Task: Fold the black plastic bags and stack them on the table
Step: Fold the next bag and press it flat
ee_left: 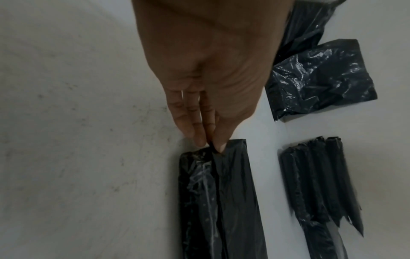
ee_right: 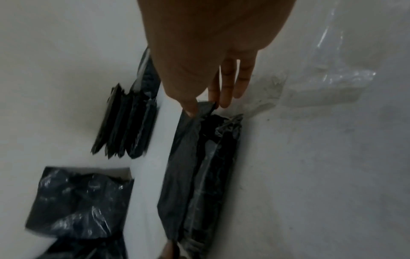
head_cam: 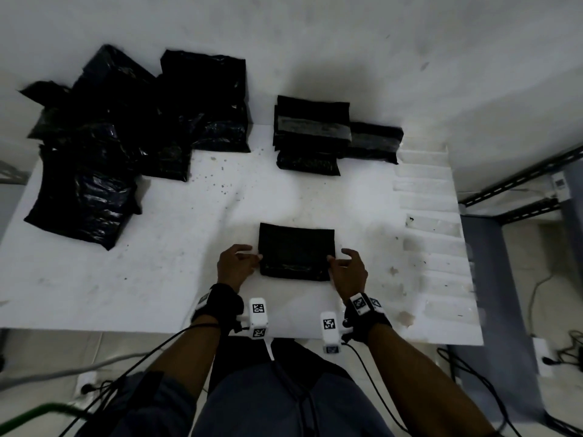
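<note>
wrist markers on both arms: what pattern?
Black-and-white square fiducial codes on the white wrist markers, clearest in the head view.

A folded bag [head_cam: 296, 252] lay on the table [head_cam: 176, 263] before me; stacked bags [head_cam: 310, 134] behind it, loose bags [head_cam: 104, 143] far left.

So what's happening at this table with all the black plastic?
A person is folding black plastic bags. The left hand and right hand each pinch an end of a partly folded bag lying on the white table. Folded bags are stacked further back; a loose pile of unfolded bags waits at far left.
</note>
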